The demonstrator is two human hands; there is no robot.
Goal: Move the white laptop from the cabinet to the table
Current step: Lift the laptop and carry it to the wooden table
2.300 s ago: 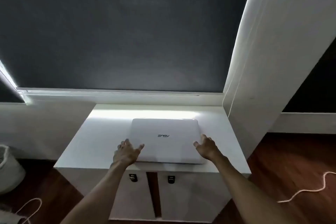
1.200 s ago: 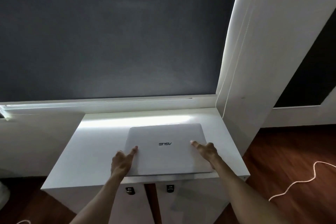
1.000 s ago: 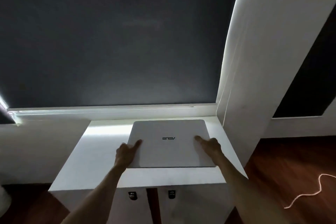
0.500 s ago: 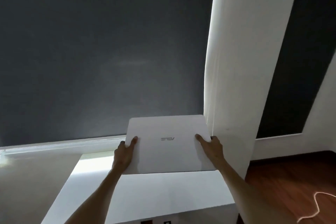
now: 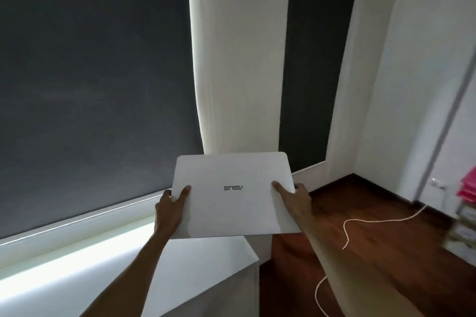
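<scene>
The closed white laptop [image 5: 233,194] is held in the air, lid up with its logo upside down to the camera, clear of the cabinet [image 5: 201,262] and above that top's far right corner. The left hand [image 5: 170,210] clasps its left edge, thumb on the lid and fingers curled beneath, while the right hand [image 5: 296,201] clasps the right edge likewise. A white cord [image 5: 360,224] trails across the dark wooden floor [image 5: 386,265] at right.

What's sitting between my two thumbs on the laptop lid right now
In the head view, only bare white lid of the laptop and its upside-down logo lie between the left hand and the right hand.
</scene>
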